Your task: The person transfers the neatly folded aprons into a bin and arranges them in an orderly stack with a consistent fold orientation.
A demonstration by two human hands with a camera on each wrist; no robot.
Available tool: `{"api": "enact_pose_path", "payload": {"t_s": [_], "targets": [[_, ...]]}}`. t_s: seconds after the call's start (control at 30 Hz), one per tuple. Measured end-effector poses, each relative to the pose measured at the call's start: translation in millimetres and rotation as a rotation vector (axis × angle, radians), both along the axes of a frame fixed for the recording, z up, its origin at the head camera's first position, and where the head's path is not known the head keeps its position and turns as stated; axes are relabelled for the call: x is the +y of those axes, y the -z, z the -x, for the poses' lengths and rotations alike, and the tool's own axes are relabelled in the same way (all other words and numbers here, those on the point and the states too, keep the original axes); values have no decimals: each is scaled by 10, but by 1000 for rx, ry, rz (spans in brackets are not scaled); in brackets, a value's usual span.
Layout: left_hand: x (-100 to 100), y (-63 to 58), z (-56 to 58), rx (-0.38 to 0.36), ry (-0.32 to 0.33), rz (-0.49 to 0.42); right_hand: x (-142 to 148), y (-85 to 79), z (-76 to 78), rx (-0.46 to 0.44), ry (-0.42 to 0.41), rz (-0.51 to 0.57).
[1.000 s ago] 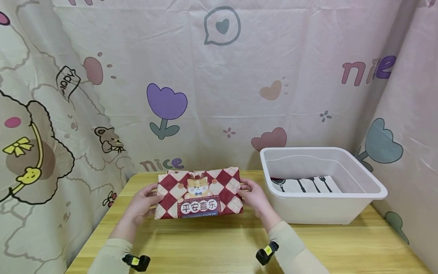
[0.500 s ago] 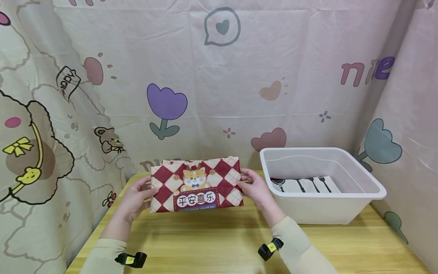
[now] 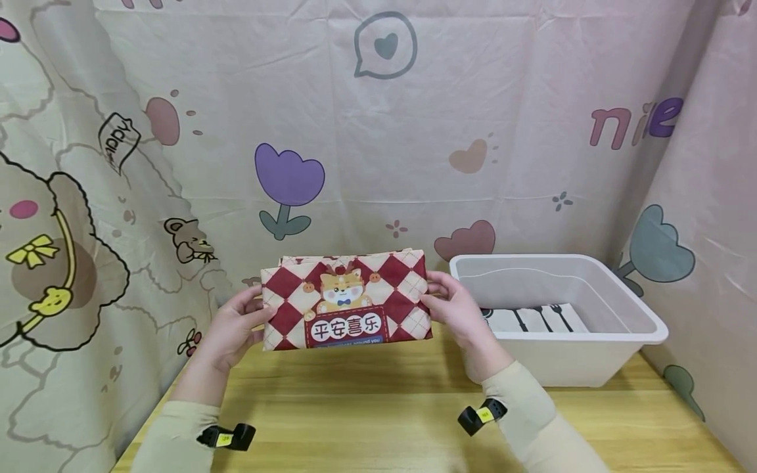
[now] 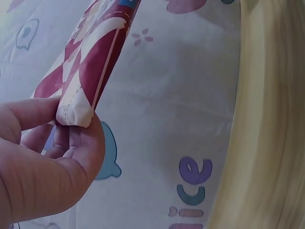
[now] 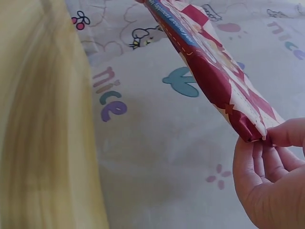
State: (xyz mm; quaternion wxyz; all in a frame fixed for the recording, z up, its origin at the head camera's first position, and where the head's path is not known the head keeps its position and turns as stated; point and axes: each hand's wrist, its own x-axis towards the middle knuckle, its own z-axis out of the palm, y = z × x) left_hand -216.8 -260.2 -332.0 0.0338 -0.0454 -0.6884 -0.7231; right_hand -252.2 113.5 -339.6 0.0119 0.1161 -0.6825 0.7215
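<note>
A folded cloth [image 3: 345,302] with red and cream diamonds, a cartoon dog and a line of Chinese characters is held up above the table, its printed face toward the head camera. My left hand [image 3: 236,325] pinches its left end between thumb and fingers; in the left wrist view the hand [image 4: 52,167] grips the corner of the cloth [image 4: 90,67]. At the right end my right hand [image 3: 458,312] does the same, and the right wrist view shows the hand [image 5: 274,176] pinching the cloth's corner [image 5: 217,81]. Several folded layers show along the top edge.
On the right of the wooden table [image 3: 355,407] stands a white plastic tub [image 3: 562,358], close to my right hand. Inside it lies a white cloth [image 3: 538,318] printed with dark utensils. A patterned curtain [image 3: 378,131] hangs behind and at both sides.
Both hands have lifted the folded cloth higher off the table, first drifting slightly left, then slightly right. The grip at each end is kept, and the tub has not moved.
</note>
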Motion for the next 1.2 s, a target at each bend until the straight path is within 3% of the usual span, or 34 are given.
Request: {"api": "enact_pose_path", "payload": {"t_s": [0.27, 0.5, 0.67, 0.87, 1.2], "targets": [[209, -83, 34, 20, 19, 3, 237, -142, -38, 29, -6, 6], [437, -135, 87, 35, 63, -56, 474, -224, -63, 49, 33, -5], [601, -175, 119, 48, 105, -14, 676, -255, -93, 66, 59, -9], [835, -239, 187, 51, 116, 30, 903, -307, -137, 83, 85, 13], [1315, -363, 291, 40, 148, -21, 1320, -367, -186, 102, 168, -26]]}}
